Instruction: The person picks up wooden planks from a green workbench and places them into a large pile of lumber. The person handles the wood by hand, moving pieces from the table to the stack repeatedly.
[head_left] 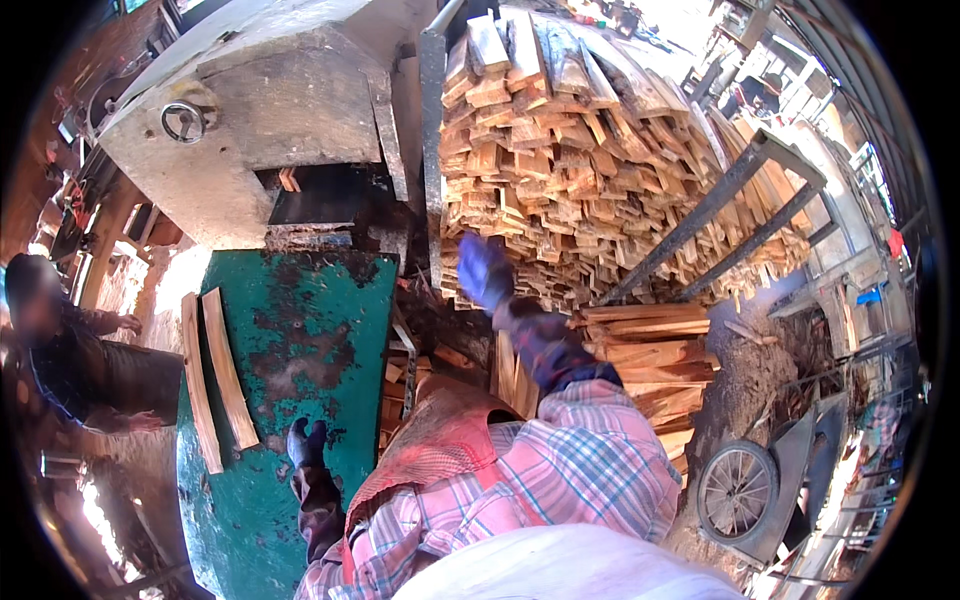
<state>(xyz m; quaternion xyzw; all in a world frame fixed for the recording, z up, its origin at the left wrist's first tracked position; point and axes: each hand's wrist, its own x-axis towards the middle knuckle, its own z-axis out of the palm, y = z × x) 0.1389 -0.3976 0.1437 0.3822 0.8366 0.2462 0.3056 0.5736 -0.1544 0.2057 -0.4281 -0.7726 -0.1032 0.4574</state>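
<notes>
My left hand (pixel 306 443), in a dark blue glove, is over the worn green table (pixel 340 400) with thumb and fingers apart and nothing in it. To its left, two long, slightly curved wooden boards (pixel 229 370) lie side by side on the tabletop. My right hand (pixel 484 272), in a blue-purple glove, reaches forward to the near face of a tall stack of sawn boards (pixel 580 170). Motion smears its fingers, so I cannot make out whether it touches or grips a board.
Beyond the table stands a large machine (pixel 290 100) with a handwheel (pixel 183 121); a wood piece (pixel 289 180) shows in its opening. Metal bars (pixel 690 225) flank the stack. More boards (pixel 650 350) and a spoked wheel (pixel 738 488) are at right. A co-worker (pixel 75 350) stands left.
</notes>
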